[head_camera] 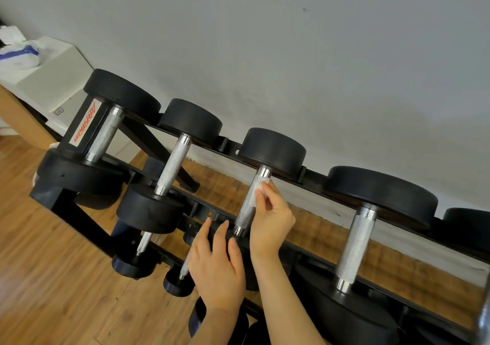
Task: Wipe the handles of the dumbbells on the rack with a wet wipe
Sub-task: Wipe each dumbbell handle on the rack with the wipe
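Dumbbells: four full ones run in a slanted row across the frame, each with thick round matte-black heads and a bright metal handle, cross-hatched in the middle and smooth at the collars.
Third dumbbell (pixel 267 164): centre of the frame, its far head resting on the rack's upper rail, its near head hidden behind the hands.
Handle (pixel 248 207): knurled silver cylinder, slanting from upper right to lower left.
Wet wipe (pixel 261 188): small, white, crumpled, pressed against the upper part of that handle, just under the far collar.
Right hand (pixel 270 217): just right of the handle, fingertips pinching the wipe onto the metal, wrist dropping toward the lower centre.
Left hand (pixel 216 262): lower centre, fingers straight and spread, lying flat over the near head of the third dumbbell, holding nothing.
Rack (pixel 69 212): black angular metal frame, red lettering on a white plate at its upper-left end; smaller dumbbells sit on a lower tier at lower left.
Wipes pack (pixel 20 56): soft white and blue packet on a white box in the upper left corner.
Floor (pixel 53 291): wood-grain planks.
Wall (pixel 291 53): plain grey.
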